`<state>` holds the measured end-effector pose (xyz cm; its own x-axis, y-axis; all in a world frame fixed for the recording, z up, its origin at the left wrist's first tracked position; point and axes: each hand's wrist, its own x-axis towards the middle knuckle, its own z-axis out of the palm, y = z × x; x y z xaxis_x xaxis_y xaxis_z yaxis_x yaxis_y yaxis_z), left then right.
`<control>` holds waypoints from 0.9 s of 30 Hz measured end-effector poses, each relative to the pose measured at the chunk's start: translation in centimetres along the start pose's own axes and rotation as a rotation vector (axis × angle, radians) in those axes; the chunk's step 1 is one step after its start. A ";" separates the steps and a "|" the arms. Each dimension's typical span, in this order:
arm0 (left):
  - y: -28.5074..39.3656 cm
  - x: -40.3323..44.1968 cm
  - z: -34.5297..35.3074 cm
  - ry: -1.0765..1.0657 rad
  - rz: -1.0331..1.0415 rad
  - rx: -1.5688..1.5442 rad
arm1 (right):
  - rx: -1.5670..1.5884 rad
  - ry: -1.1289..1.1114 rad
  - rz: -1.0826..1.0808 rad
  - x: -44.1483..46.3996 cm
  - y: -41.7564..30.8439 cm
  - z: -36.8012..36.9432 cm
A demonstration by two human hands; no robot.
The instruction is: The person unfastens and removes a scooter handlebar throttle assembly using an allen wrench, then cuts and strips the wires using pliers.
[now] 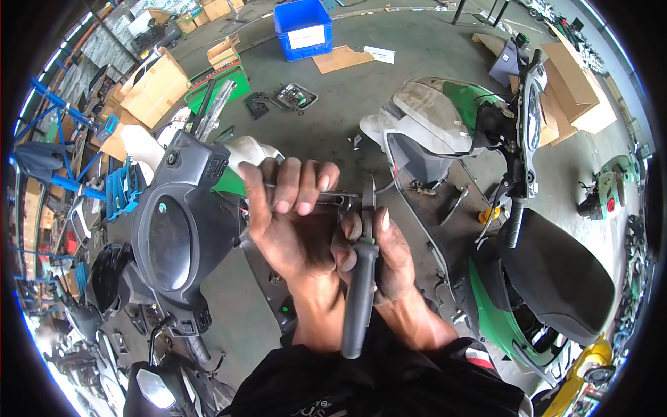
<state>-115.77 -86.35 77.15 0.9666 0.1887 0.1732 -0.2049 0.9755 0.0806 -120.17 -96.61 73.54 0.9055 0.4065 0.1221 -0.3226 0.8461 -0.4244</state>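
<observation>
My left hand (292,208) is raised palm up, its fingers curled over a thin metal rod or tool that points right. Close beside it on the right, my right hand (382,254) is closed round a black grip (360,299) with a metal part above it, which looks like a brake lever assembly or hand tool. The rod's tip (347,194) reaches the metal part near my right fingertips. Small details where they meet are hidden by my fingers.
A dark scooter front with a headlight (170,236) stands left. At right are a scooter with a black seat (556,271) and handlebars (529,132). A blue crate (303,31), cardboard boxes (156,87) and a parts tray (297,97) lie beyond.
</observation>
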 end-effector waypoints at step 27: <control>-1.5 -1.8 0.7 0.010 -0.048 0.094 | -0.068 0.163 -0.066 -1.3 0.0 1.4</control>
<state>-117.33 -88.20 77.38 0.9772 0.1433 0.1567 -0.1710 0.9686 0.1803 -121.70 -96.69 74.64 0.9585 0.2849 0.0069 -0.2467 0.8415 -0.4806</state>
